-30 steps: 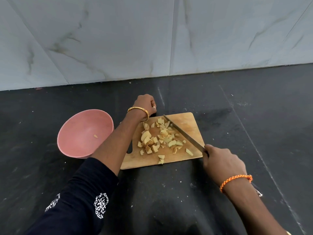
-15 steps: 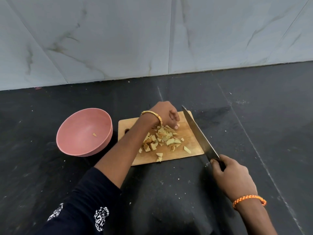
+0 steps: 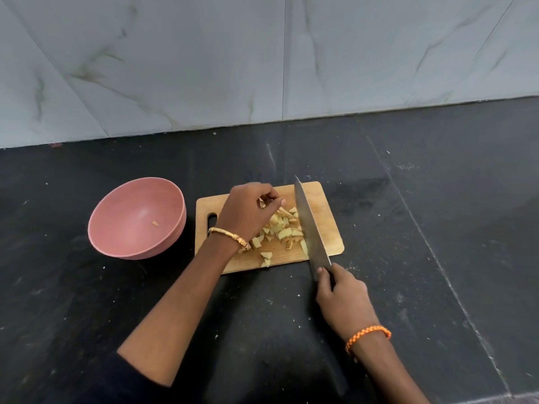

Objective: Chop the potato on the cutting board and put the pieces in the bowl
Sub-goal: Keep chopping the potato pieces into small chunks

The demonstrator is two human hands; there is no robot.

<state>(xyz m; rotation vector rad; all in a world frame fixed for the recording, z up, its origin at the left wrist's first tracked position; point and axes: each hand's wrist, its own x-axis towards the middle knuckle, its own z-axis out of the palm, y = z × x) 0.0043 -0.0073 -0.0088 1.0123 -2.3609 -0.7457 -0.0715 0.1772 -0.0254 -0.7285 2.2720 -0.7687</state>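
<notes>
Many small potato pieces [image 3: 280, 233] lay heaped in the middle of the cutting board [image 3: 326, 211], and just one piece [image 3: 155, 223] sat in the pink bowl [image 3: 137, 218] beside the board's left end. Chopping looked nearly done; the step in hand seemed to be gathering the pile, and the next move would call for carrying pieces across into the bowl without scattering them on the dark counter [image 3: 437, 258]. The left hand [image 3: 248, 212] hovered over the heap, fingers curled, apparently pinching a piece. The right hand [image 3: 342, 298] was clamped around the handle of the knife [image 3: 309, 225], whose blade lay along the pile's right side
</notes>
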